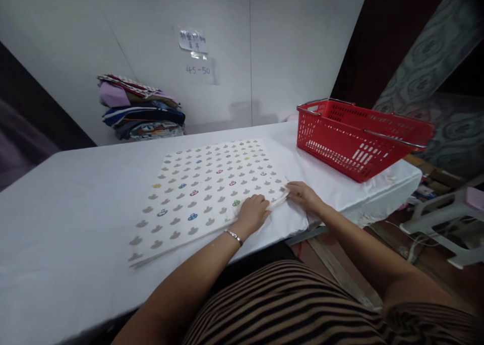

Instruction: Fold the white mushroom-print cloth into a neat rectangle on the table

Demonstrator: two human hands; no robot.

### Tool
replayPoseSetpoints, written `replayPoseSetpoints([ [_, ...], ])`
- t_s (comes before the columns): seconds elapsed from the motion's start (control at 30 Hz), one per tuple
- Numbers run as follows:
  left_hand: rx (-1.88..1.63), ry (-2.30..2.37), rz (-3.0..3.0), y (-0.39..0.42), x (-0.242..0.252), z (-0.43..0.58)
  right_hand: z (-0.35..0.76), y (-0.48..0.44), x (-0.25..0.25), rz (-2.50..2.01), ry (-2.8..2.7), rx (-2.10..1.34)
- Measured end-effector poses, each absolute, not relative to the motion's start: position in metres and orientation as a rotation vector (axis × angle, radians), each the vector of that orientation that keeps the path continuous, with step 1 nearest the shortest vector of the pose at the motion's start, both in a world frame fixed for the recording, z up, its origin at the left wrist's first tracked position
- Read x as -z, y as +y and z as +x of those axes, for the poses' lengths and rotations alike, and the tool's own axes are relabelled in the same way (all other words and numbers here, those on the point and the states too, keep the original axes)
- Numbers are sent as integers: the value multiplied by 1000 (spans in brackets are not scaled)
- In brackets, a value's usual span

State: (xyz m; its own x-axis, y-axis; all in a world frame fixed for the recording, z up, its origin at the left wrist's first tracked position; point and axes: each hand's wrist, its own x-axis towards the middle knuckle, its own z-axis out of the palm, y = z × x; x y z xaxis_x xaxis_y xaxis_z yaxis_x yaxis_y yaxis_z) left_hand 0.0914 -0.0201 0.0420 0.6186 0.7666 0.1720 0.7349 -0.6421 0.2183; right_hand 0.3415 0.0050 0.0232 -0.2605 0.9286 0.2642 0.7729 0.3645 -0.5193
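A folded white cloth [212, 183] with rows of grey mushroom shapes and a few coloured ones lies flat on the table, its layers showing along the near edge. On that edge, right of the middle, rests my left hand [254, 214], fingers laid over the top and a bracelet [235, 237] at the wrist. My right hand [303, 195] is at the near right corner, with fingertips closed on the cloth's layers there. The thumb's far side is hidden.
The table [75, 204] has a white cover. A red plastic basket [340, 138] with metal handles stands at the right end. Folded clothes [141, 108] are stacked at the back left by the wall. Beyond the right edge stands a pale plastic stool [449, 221].
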Motion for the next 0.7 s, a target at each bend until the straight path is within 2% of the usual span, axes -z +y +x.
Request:
replayPoseSetpoints([
  [0.07,-356,1264,2714,-15,-43,105,341,1,-21,-1575,-1864,-502],
  [0.17,-315,1318,2664,-9,-43,116,338,-4,-21,-1685,-1423,-893],
  [0.33,-388,1418,2482,0,-40,120,331,-8,-31,-1574,-1047,-1386],
  [0.57,-453,1483,2304,2,-43,121,322,-5,-43,-1569,-950,-1652],
  [0.7,-429,1492,2321,2,-43,123,314,-1,-43,-1571,-926,-1686],
])
